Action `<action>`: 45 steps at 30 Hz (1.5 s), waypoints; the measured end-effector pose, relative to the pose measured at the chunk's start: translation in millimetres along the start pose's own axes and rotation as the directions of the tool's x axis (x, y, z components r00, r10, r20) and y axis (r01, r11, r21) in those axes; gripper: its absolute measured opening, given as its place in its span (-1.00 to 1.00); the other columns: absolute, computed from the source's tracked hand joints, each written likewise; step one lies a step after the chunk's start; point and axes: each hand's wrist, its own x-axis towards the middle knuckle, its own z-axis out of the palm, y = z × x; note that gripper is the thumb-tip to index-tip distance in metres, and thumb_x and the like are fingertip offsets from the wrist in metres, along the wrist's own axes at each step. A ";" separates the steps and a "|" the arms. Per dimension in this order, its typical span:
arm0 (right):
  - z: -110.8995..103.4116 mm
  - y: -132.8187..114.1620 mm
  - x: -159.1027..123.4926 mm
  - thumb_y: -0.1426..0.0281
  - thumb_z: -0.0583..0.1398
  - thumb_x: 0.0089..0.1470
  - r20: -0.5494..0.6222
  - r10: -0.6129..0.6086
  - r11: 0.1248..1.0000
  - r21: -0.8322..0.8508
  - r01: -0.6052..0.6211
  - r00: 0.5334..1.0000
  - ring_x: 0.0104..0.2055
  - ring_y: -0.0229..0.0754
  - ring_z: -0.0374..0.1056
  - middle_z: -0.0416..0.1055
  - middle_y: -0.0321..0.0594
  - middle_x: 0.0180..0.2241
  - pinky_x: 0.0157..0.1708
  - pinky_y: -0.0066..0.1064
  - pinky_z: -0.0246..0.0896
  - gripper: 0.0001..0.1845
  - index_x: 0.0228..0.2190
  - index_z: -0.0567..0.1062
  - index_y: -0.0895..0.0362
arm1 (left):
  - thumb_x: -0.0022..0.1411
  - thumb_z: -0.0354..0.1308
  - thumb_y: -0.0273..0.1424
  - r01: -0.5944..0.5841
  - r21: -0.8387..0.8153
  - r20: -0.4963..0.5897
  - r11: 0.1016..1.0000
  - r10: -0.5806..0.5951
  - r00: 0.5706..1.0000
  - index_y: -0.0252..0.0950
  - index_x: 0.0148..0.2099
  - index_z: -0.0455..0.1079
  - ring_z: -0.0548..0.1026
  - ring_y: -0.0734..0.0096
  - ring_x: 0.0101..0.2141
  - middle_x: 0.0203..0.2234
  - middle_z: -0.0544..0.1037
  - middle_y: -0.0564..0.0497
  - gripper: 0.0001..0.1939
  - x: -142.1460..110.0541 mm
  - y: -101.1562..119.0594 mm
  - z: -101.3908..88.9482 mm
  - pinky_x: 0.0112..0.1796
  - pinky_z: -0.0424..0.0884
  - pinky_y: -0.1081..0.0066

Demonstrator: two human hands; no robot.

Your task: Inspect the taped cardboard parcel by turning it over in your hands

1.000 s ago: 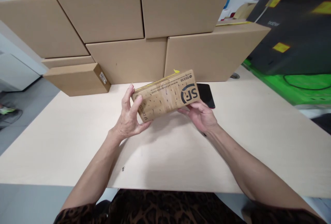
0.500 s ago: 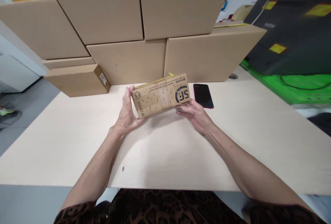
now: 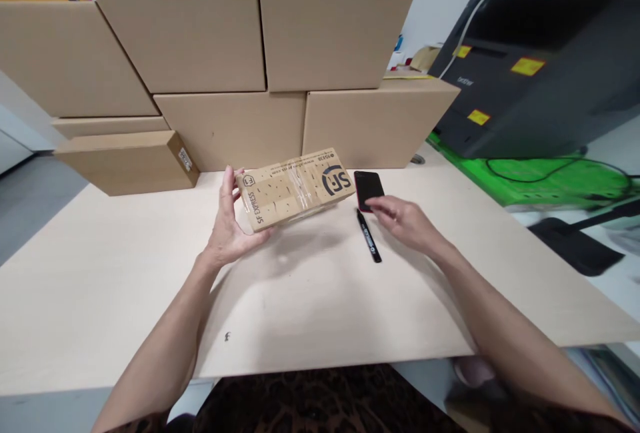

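Observation:
A small SF Express cardboard box [image 3: 287, 193], wrapped in clear tape, is tilted above the table. My left hand [image 3: 233, 223] grips its left end, thumb below and fingers behind. My right hand [image 3: 403, 221] is off the box, with its partly curled fingertips at the lower right corner of a black smartphone [image 3: 368, 186]. The phone lies flat and has a red edge. Whether the fingertips touch it I cannot tell. Just left of that hand a black marker pen [image 3: 369, 236] lies on the table, pointing toward the phone.
Large cardboard boxes [image 3: 227, 130] form a stacked wall along the back of the pale table [image 3: 310, 313]. A flatter box [image 3: 130, 163] stands at the back left. To the right are a dark Brother printer [image 3: 505, 80] and a green surface [image 3: 530, 183] with a cable.
My right hand has let go of the box and moved right to the phone. The marker pen has come into sight. My left hand still holds the tilted box. The view has shifted right.

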 end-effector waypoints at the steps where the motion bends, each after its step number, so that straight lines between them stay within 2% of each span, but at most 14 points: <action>1: -0.4 0.7 -6.4 0.49 0.10 0.27 0.102 -0.096 0.984 -0.138 0.110 0.990 0.01 0.07 0.61 0.66 0.02 -0.01 0.03 -0.04 0.55 -0.61 -0.03 0.67 0.09 | -0.01 0.54 0.19 0.004 -0.004 0.008 1.000 -0.004 1.000 0.07 0.64 -0.43 0.20 -0.32 0.48 0.52 0.11 -0.32 0.51 -0.1 -0.2 -0.4 0.33 0.35 -0.23; 3: -0.8 0.3 -16.6 0.62 0.03 0.28 0.298 -0.210 0.896 -0.322 0.305 0.931 0.13 0.10 0.58 0.60 0.12 0.11 0.08 -0.04 0.53 -0.51 0.02 0.66 0.11 | 0.00 0.53 0.20 0.012 -0.005 0.016 1.000 -0.011 1.000 0.07 0.64 -0.44 0.20 -0.32 0.48 0.52 0.11 -0.34 0.50 -0.3 -0.3 -1.0 0.33 0.34 -0.24; 6: -0.4 -0.5 -23.3 0.71 0.04 0.26 0.470 -0.251 0.774 -0.428 0.467 0.846 0.09 0.10 0.59 0.56 0.18 0.13 0.02 -0.09 0.54 -0.50 0.00 0.64 0.16 | 0.01 0.52 0.20 0.024 0.002 0.012 1.000 -0.024 1.000 0.07 0.65 -0.43 0.18 -0.35 0.49 0.52 0.11 -0.35 0.49 -0.4 -0.7 -1.3 0.32 0.34 -0.28; 12: -0.8 4.0 -21.4 0.70 0.04 0.27 0.548 -0.352 0.729 -0.349 0.589 0.759 -0.15 -0.05 0.56 0.59 -0.01 -0.14 -0.09 -0.22 0.51 -0.66 -0.23 0.53 0.13 | -0.01 0.56 0.15 0.043 0.003 0.010 0.999 -0.043 0.999 0.07 0.64 -0.43 0.20 -0.38 0.48 0.53 0.09 -0.38 0.52 -1.3 -4.7 -1.1 0.31 0.34 -0.33; 15: -5.6 1.3 -24.2 0.62 0.10 0.23 0.424 -0.379 0.775 -0.341 0.533 0.822 -0.36 -0.11 0.49 0.51 -0.13 -0.31 -0.32 -0.32 0.43 -0.79 -0.29 0.44 0.09 | -0.02 0.57 0.13 0.050 0.002 0.006 0.999 -0.050 0.999 0.07 0.64 -0.43 0.19 -0.39 0.48 0.53 0.08 -0.38 0.52 -1.9 -5.9 -0.5 0.31 0.34 -0.35; 17: -9.3 -7.1 -27.8 0.52 0.16 0.26 0.221 -0.385 0.856 -0.277 0.436 0.896 -0.47 -0.19 0.39 0.45 -0.24 -0.38 -0.45 -0.38 0.35 -0.87 -0.31 0.40 0.05 | -0.01 0.56 0.14 0.051 0.003 0.005 0.999 -0.051 0.999 0.07 0.65 -0.43 0.18 -0.39 0.49 0.54 0.08 -0.37 0.51 -2.2 -5.7 0.2 0.32 0.33 -0.35; 19: -11.7 -21.4 -31.8 0.41 0.21 0.31 -0.046 -0.356 0.926 -0.153 0.345 0.933 -0.55 -0.27 0.32 0.43 -0.32 -0.43 -0.54 -0.43 0.26 -0.88 -0.32 0.40 0.03 | 0.00 0.55 0.14 0.052 -0.001 0.009 0.999 -0.052 0.999 0.07 0.64 -0.43 0.17 -0.38 0.49 0.54 0.08 -0.36 0.50 -2.4 -5.0 1.0 0.33 0.33 -0.35; 22: -11.1 -49.3 -36.3 0.33 0.28 0.32 -0.350 -0.294 0.946 0.026 0.323 0.889 -0.56 -0.29 0.33 0.48 -0.32 -0.47 -0.60 -0.44 0.19 -0.82 -0.37 0.49 0.04 | 0.02 0.54 0.15 0.052 -0.008 0.012 0.999 -0.052 0.999 0.07 0.64 -0.43 0.18 -0.36 0.49 0.53 0.08 -0.35 0.48 -2.7 -4.3 1.9 0.33 0.32 -0.34; 25: -5.8 -76.2 -36.3 0.15 0.35 0.29 -0.481 -0.139 0.923 0.254 0.289 0.866 -0.56 -0.25 0.37 0.51 -0.30 -0.50 -0.59 -0.39 0.25 -0.75 -0.36 0.61 0.03 | 0.03 0.53 0.16 0.054 -0.005 0.004 0.999 -0.054 0.999 0.07 0.64 -0.42 0.18 -0.37 0.49 0.54 0.07 -0.35 0.47 -3.1 -4.4 2.5 0.32 0.32 -0.36; 28: 2.4 -97.4 -29.6 0.07 0.39 0.24 -0.437 0.028 0.826 0.517 0.226 0.899 -0.60 -0.26 0.34 0.49 -0.33 -0.54 -0.66 -0.40 0.21 -0.72 -0.31 0.66 0.01 | 0.02 0.54 0.14 0.054 -0.008 0.005 0.999 -0.054 0.999 0.07 0.64 -0.42 0.19 -0.38 0.48 0.53 0.07 -0.36 0.48 -3.2 -4.1 3.2 0.32 0.32 -0.36; 31: 11.6 -116.7 -17.2 0.20 0.46 0.14 -0.322 0.041 0.767 0.617 0.177 0.946 -0.65 -0.30 0.30 0.44 -0.41 -0.57 -0.68 -0.43 0.19 -0.79 -0.35 0.60 0.01 | 0.02 0.55 0.12 0.067 -0.014 0.012 0.998 -0.066 0.998 0.08 0.64 -0.43 0.17 -0.37 0.49 0.54 0.04 -0.34 0.49 -3.3 -3.0 4.1 0.33 0.32 -0.35; 34: 20.1 -136.7 -2.5 0.32 0.43 0.08 -0.318 -0.011 0.787 0.582 0.205 0.948 -0.65 -0.35 0.19 0.33 -0.48 -0.61 -0.65 -0.46 0.11 -0.79 -0.45 0.50 0.02 | 0.03 0.53 0.14 0.073 -0.018 0.020 0.997 -0.072 0.997 0.07 0.64 -0.44 0.13 -0.37 0.51 0.56 0.00 -0.33 0.48 -3.8 -2.1 5.2 0.34 0.30 -0.34; 41: 27.3 -166.3 20.9 0.33 0.29 0.22 -0.299 -0.174 0.838 0.455 0.301 0.938 -0.54 -0.31 0.27 0.42 -0.41 -0.55 -0.44 -0.37 0.25 -0.82 -0.44 0.59 0.03 | 0.03 0.53 0.11 0.085 -0.011 0.036 0.996 -0.085 0.996 0.03 0.65 -0.41 0.09 -0.37 0.51 0.56 0.01 -0.34 0.47 -5.3 -0.8 7.0 0.38 0.22 -0.35; 45: 24.8 -176.6 22.8 0.37 0.29 0.20 -0.293 -0.241 0.833 0.427 0.353 0.925 -0.52 -0.30 0.28 0.42 -0.40 -0.55 -0.46 -0.37 0.21 -0.80 -0.48 0.56 0.03 | 0.04 0.54 0.08 0.078 -0.032 0.037 0.996 -0.077 0.996 0.02 0.65 -0.40 0.08 -0.37 0.51 0.56 0.01 -0.34 0.45 -6.0 -0.4 8.8 0.38 0.20 -0.35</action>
